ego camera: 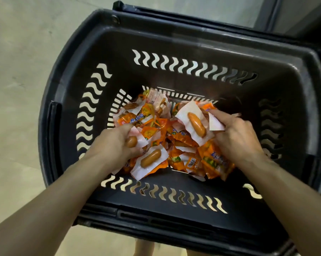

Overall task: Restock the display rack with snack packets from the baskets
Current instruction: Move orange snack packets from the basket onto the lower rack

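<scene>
Head view, straight down into a dark plastic basket [174,39] with wavy slots cut through its walls. Pale floor [17,89] open beyond the left rim; a dark frame [289,13] close against the far right corner. Plenty of free wall height above the load, bare basket bottom showing beyond the fingertips at the far right and below the wrists on the near side.

Heaped on the bottom: orange and white snack packets [176,137], each sealing a small sausage, some face up, some showing the white back.

Left hand [115,143] down in the heap's left part, fingers clenched around several packets, a sausage end poking out between them; another white-backed packet [150,161] just beside the palm, partly under it. Right hand [235,133] in the heap's right part, fingers [217,115] curled and grasping a bunch, thumb side pressed to a white packet [194,124] tilted up with its sausage fully visible. Both hands well apart, loose packets between them.
</scene>
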`<state>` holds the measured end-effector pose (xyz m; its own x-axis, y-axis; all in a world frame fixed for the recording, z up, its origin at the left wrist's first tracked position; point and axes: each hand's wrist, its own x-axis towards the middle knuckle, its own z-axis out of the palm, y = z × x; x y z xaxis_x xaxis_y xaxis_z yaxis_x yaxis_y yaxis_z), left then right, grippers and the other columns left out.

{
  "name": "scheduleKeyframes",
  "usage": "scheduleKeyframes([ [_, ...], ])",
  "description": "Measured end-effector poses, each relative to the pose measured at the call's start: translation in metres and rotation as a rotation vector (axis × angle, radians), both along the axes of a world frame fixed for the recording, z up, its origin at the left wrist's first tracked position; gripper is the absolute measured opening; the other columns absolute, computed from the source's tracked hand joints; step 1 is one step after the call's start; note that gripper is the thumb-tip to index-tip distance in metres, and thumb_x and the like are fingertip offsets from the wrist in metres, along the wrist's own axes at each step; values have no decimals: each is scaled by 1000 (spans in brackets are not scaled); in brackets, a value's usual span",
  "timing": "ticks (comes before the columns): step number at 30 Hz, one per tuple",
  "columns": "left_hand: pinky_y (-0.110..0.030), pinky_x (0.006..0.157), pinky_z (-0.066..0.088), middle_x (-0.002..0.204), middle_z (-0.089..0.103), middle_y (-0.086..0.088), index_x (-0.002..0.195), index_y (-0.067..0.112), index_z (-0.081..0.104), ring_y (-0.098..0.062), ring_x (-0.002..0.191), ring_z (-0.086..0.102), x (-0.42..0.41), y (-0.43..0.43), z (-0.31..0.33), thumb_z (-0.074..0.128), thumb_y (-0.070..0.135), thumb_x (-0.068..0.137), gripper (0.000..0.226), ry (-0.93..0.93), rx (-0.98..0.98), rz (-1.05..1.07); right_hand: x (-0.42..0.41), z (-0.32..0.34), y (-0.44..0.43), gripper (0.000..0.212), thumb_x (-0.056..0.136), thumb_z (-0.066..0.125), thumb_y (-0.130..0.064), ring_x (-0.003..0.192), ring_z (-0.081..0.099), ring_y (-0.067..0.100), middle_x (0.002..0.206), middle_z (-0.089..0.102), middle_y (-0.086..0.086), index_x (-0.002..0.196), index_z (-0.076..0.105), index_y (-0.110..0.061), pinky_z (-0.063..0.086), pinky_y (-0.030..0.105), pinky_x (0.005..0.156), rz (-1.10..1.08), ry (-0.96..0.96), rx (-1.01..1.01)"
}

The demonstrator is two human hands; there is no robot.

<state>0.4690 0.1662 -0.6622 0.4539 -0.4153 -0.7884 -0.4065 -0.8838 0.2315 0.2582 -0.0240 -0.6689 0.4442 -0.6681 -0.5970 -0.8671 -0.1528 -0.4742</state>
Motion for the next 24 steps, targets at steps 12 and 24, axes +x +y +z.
scheduleKeyframes([
  [12, -53, 87, 61, 114, 72, 5, 122, 34, 65, -23, 100, 72, 3, 37, 232, 90, 44, 74, 56, 17, -435, 466, -24, 216, 53, 29, 94, 72, -45, 100, 68, -5, 107, 74, -26, 123, 70, -48, 60, 32, 89, -313, -309, 51],
  [24, -54, 89, 60, 100, 77, 10, 110, 28, 70, -17, 96, 74, -3, 83, 572, 92, 22, 74, 43, 59, -841, 603, -45, 580, 110, 23, 95, 66, -54, 99, 73, 8, 103, 77, -17, 116, 73, -47, 62, 46, 87, -442, -591, -144],
])
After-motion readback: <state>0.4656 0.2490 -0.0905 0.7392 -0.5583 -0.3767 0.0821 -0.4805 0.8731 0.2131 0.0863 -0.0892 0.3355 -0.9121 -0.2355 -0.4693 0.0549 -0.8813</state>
